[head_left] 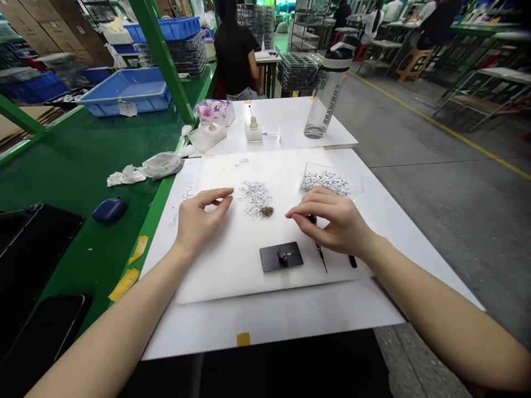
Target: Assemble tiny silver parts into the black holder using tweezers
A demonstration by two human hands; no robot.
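Note:
My left hand (203,218) hovers over the left part of the white mat (215,276), thumb and forefinger slightly apart with nothing visible between them. Right of it lie a pile of small silvery parts (254,194) and a little heap of tiny dark pieces (266,211). Beyond that heap, my right hand (332,218) is held with fingers stretched and nothing visible at the fingertips. A thin-shafted screwdriver (320,254) lies beneath it, its dark handle partly hidden. A flat black block (276,258) with a small piece on top rests nearer me.
A clear tray (327,181) of silvery parts sits behind my right hand. Farther back stand a water bottle (326,94), a small dispenser bottle (253,130) and a floral tissue box (215,112). Left, the green bench (112,243) holds a blue bin (128,91). A person (236,50) sits ahead.

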